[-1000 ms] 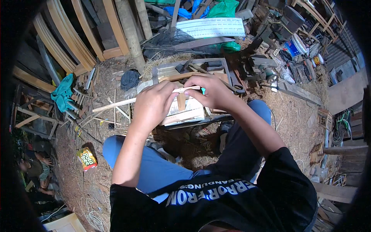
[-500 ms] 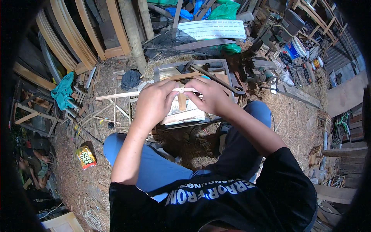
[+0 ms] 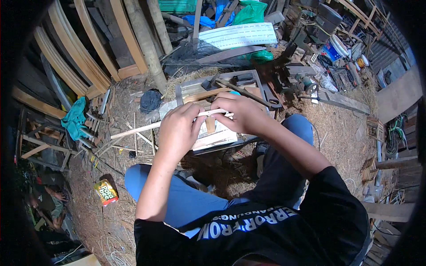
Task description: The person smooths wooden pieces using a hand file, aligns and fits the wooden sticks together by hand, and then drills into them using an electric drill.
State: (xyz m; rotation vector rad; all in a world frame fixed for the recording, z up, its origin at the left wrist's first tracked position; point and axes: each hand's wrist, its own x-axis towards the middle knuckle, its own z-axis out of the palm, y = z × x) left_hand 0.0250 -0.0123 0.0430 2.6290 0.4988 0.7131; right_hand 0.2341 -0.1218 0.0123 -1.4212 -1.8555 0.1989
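Observation:
A long thin strip of pale wood lies across both hands over a low workbench. My left hand is closed around its middle, and the longer end sticks out to the left. Close to the other end, my right hand pinches the strip between thumb and fingers. The two thumbs are near each other. Just under them a small tan wooden block sits on a pale board. Dark tools and a long bar lie at the bench's far side, partly hidden by the right hand.
Thin sticks lie left of the bench, near a black plastic bag. A snack packet rests on the littered ground. Wooden frames lean at the far left. Another person sits at the left edge. A clamp-like tool stands to the right.
The view has shifted slightly. The strip's left end has dipped, so the strip now slopes more, and both hands keep their grip on it.

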